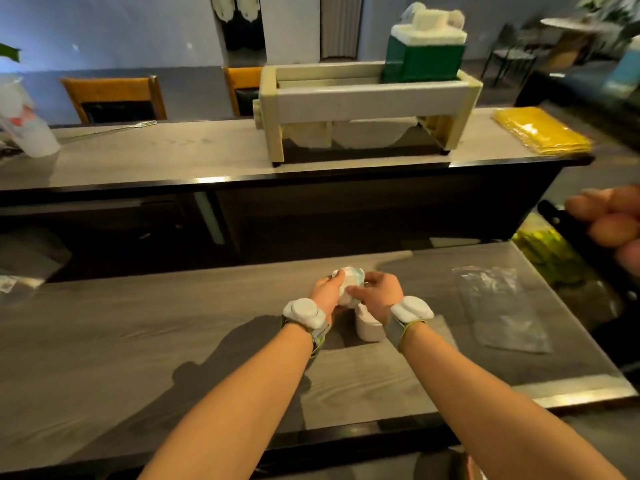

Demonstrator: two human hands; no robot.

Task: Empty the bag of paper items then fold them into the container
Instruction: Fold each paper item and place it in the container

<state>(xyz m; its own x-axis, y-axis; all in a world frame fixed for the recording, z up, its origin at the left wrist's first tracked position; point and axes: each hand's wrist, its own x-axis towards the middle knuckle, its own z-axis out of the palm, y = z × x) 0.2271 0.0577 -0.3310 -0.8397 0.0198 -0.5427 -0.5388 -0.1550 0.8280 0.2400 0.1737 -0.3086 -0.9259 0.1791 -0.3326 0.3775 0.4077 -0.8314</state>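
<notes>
Folding step: both hands (353, 292) pinching paper wad (348, 284) in fingers above container (369, 325); next, press down inside

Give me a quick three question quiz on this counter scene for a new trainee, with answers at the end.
1. True or false: both hands grip the paper item.
2. Which lies right of the hands: A) clear plastic bag B) fork C) cup?
3. Fill in: the white container stands ____ the wrists.

Key: 1 true, left hand and right hand both hold it. 2 A. 3 between.
</notes>
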